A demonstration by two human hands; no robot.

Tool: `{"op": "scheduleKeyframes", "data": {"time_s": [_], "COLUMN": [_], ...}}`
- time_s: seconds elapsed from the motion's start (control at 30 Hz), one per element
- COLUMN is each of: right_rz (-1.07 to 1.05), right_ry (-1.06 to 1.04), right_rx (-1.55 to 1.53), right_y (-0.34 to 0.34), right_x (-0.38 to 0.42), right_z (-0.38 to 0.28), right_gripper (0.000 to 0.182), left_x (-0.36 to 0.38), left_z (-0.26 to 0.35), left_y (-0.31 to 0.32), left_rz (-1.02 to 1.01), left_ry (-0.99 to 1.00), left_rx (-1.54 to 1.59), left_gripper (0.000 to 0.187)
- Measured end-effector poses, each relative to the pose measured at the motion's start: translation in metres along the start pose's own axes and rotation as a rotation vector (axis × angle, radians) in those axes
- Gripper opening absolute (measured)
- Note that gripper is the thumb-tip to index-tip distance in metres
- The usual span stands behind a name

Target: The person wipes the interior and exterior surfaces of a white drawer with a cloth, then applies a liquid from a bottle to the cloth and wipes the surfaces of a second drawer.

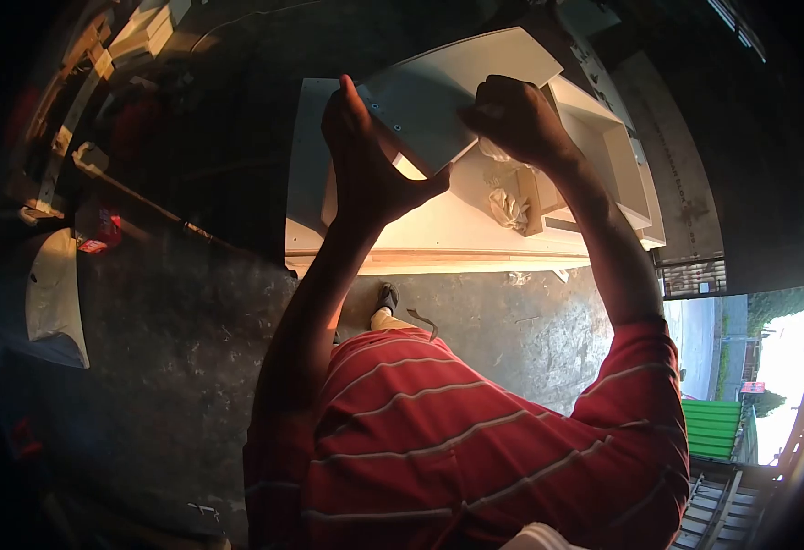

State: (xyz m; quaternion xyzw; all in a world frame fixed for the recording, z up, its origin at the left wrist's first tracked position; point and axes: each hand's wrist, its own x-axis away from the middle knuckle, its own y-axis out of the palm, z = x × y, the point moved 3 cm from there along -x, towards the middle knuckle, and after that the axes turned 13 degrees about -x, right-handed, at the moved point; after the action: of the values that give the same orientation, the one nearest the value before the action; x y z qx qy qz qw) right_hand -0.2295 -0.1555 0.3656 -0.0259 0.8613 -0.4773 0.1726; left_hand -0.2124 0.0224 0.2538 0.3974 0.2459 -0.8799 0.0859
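My left hand (360, 165) is spread around the near end of a pale board (425, 105), its thumb at the lower corner and its fingers along the left side. A few small dark holes or fittings show near that end. My right hand (518, 119) is closed in a fist at the board's right edge; what it holds, if anything, is hidden. Below that fist, a crumpled pale plastic bag (509, 209) lies in a compartment of a light-coloured cabinet (402, 240). The cabinet lies under both hands.
An open box-like compartment (617, 151) is at the cabinet's right. A large panel (672, 156) with printed writing stands beyond it. My sandalled foot (388, 298) is on the dark concrete floor (493, 321). Wooden pieces (141, 32) are at upper left; a doorway opens at right.
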Motion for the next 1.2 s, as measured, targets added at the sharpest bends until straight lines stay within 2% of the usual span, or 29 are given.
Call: {"op": "scheduleKeyframes", "data": {"time_s": [0.1,0.13,0.2,0.23,0.27,0.33,0.4,0.47,0.5,0.53,0.6,0.63,0.67,0.73,0.77,0.87,0.93,1.0,1.07,1.1,1.2], "right_rz": [-0.040,-0.041,-0.114,-0.083,-0.076,-0.094,-0.041,-0.103,-0.062,-0.091,-0.079,-0.027,-0.017,-0.061,-0.059,-0.010,-0.002,-0.061,-0.072,-0.068,-0.013], "right_ry": [-0.262,-0.259,-0.096,-0.064,-0.058,-0.229,-0.223,-0.073,-0.113,-0.040,-0.214,-0.257,-0.177,-0.101,0.023,-0.025,-0.224,-0.106,0.003,0.004,-0.207], "right_rx": [0.028,0.026,-0.002,0.064,0.062,0.012,0.041,-0.037,0.050,0.088,-0.027,0.026,0.024,-0.193,-0.099,-0.026,-0.016,-0.155,-0.036,-0.036,0.013], "right_y": [0.012,0.009,0.000,-0.001,0.000,0.008,0.008,0.001,-0.004,-0.005,0.003,0.006,0.008,0.004,-0.003,-0.002,0.009,0.006,0.000,0.001,0.010], "right_x": [0.014,0.011,0.002,-0.004,-0.001,0.004,0.007,0.004,0.001,-0.003,0.007,0.013,0.014,0.008,0.006,0.005,0.015,0.013,0.006,0.008,0.015], "right_z": [-0.024,-0.019,0.003,0.009,0.010,-0.014,-0.026,-0.012,-0.003,0.007,-0.001,-0.021,-0.023,-0.012,-0.009,-0.009,-0.023,-0.015,0.003,0.000,-0.014], "right_gripper": [0.020,0.020,0.018,0.017,0.017,0.018,0.020,0.020,0.020,0.020,0.021,0.014,0.022,0.022,0.021,0.020,0.021,0.020,0.020,0.020,0.021], "left_x": [0.000,-0.001,0.000,0.000,0.001,0.000,0.000,0.002,0.001,0.004,0.001,0.000,0.000,0.001,0.000,0.004,0.000,0.002,-0.001,0.000,-0.002], "left_z": [0.001,0.001,-0.001,-0.003,-0.006,-0.009,-0.006,-0.005,-0.005,-0.004,-0.005,-0.006,-0.007,-0.005,-0.005,-0.008,-0.009,-0.006,-0.007,-0.007,-0.008], "left_y": [-0.001,0.000,0.000,0.001,0.001,0.003,0.002,0.003,0.004,0.004,0.003,0.003,0.004,0.004,0.004,0.008,0.006,0.006,0.005,0.005,0.006], "left_rz": [0.028,0.025,-0.022,-0.027,-0.031,-0.034,0.054,0.018,-0.006,-0.010,-0.003,0.003,0.008,0.002,-0.009,0.000,0.036,0.027,0.029,0.011,0.021], "left_ry": [0.043,0.042,-0.018,-0.012,-0.021,-0.026,0.073,0.026,-0.017,-0.020,-0.013,-0.015,-0.012,-0.006,-0.015,0.002,0.026,0.029,0.044,0.022,0.042], "left_rx": [-0.059,-0.059,-0.027,-0.025,0.009,0.039,-0.066,-0.013,0.038,0.041,0.028,0.025,0.039,0.058,0.064,0.082,0.080,0.014,-0.016,0.005,0.006], "left_gripper": [0.139,0.139,0.139,0.139,0.139,0.139,0.140,0.140,0.140,0.140,0.140,0.140,0.140,0.140,0.140,0.140,0.140,0.141,0.141,0.141,0.140]}}
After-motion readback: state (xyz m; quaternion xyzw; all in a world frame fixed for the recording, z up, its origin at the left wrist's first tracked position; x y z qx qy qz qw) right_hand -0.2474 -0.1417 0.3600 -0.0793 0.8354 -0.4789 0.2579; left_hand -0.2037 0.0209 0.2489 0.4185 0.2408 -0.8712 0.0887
